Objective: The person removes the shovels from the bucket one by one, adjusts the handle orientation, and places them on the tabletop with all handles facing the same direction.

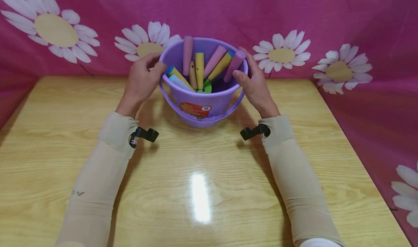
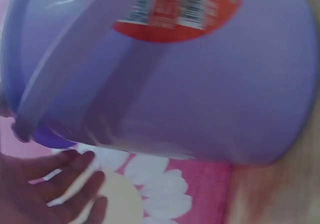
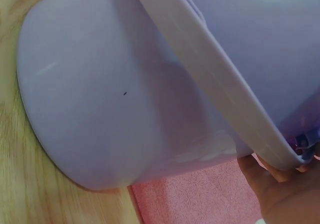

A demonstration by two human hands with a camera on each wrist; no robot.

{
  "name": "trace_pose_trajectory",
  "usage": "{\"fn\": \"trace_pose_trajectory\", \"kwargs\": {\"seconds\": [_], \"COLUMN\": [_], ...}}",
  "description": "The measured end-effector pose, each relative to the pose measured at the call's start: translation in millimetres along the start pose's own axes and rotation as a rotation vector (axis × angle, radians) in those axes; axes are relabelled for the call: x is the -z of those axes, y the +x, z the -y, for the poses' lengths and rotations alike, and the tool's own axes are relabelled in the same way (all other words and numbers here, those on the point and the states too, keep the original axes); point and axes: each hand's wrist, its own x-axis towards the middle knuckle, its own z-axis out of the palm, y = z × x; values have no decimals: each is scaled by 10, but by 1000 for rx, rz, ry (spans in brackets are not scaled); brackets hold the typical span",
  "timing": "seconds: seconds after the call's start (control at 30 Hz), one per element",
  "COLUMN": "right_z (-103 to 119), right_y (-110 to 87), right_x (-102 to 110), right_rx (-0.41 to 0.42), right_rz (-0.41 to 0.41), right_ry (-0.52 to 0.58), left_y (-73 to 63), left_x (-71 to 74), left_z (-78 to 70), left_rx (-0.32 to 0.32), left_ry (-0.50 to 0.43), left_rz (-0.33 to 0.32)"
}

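A purple plastic bucket (image 1: 218, 100) stands at the back of the table, with a red-orange label (image 1: 192, 111) on its front. My left hand (image 1: 142, 78) holds the left side of the rim, thumb over the edge; its fingers (image 2: 82, 176) show beside the outer wall in the left wrist view. On the opposite side my right hand (image 1: 256, 89) grips the rim, thumb on top. The bucket's handle (image 3: 215, 68) hangs down across the front. Inside lean several pink sticks (image 1: 187, 54) and yellow sticks (image 1: 199, 65), some blue-tipped, beside a green piece (image 1: 207, 86). Their lower ends are hidden.
A wooden table (image 1: 202, 152) extends in front of the bucket, with a bright light reflection on it. A pink cloth (image 1: 222, 11) with white daisies hangs behind and along the right side. Small black camera mounts (image 1: 147, 134) stick out from both sleeved wrists.
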Motion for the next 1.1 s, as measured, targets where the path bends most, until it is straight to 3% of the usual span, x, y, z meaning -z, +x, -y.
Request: {"fn": "trace_pose_trajectory", "kwargs": {"seconds": [0.23, 0.5, 0.63, 0.83, 1.1], "right_z": [-15, -3, 2, 14, 0], "right_y": [7, 3, 3, 6, -12], "right_x": [-13, 6, 16, 5, 3], "right_rx": [-1, 7, 7, 23, 36], "right_rz": [0, -17, -20, -13, -17], "right_ry": [-45, -57, -61, -66, -65], "left_y": [29, 109, 109, 33, 12], "left_x": [48, 137, 158, 194, 186], "left_z": [-18, -23, -61, -96, -97], "left_rx": [52, -132, -183, -300, -249], "left_ry": [96, 312, 464, 662, 666], "left_rz": [82, 209, 195, 99, 163]}}
